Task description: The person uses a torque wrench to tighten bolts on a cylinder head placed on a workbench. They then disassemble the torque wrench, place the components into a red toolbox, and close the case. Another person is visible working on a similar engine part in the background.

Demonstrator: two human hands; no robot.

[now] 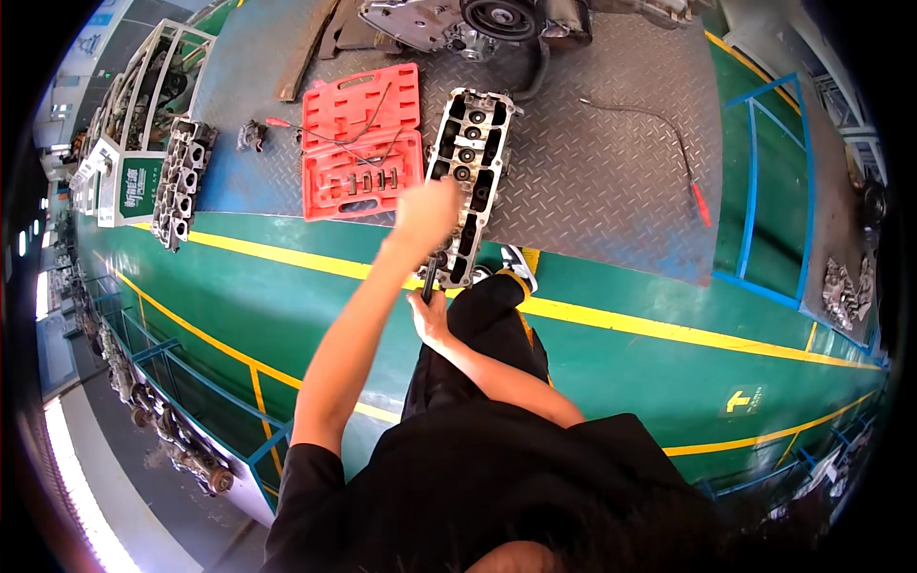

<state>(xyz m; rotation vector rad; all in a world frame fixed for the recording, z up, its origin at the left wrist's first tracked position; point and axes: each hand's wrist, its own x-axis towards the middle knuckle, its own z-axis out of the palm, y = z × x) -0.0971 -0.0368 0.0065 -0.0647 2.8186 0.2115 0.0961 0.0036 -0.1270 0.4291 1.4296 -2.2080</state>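
Probably for control, right hand (430, 316) gripped a dark tool (430, 278) at a cylinder head (471, 181); left hand's (428, 212) grip was unclear.

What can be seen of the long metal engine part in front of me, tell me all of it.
The engine part is a long, narrow, silver-grey block, metallic-looking and darkly stained. Round dark wells run down its middle, flanked by elongated dark openings. It lies lengthwise away from the person on the diamond-plate table, right of an open red case. The right hand holds a dark tool at its near end; the blurred left hand covers part of its left side, contact unclear.
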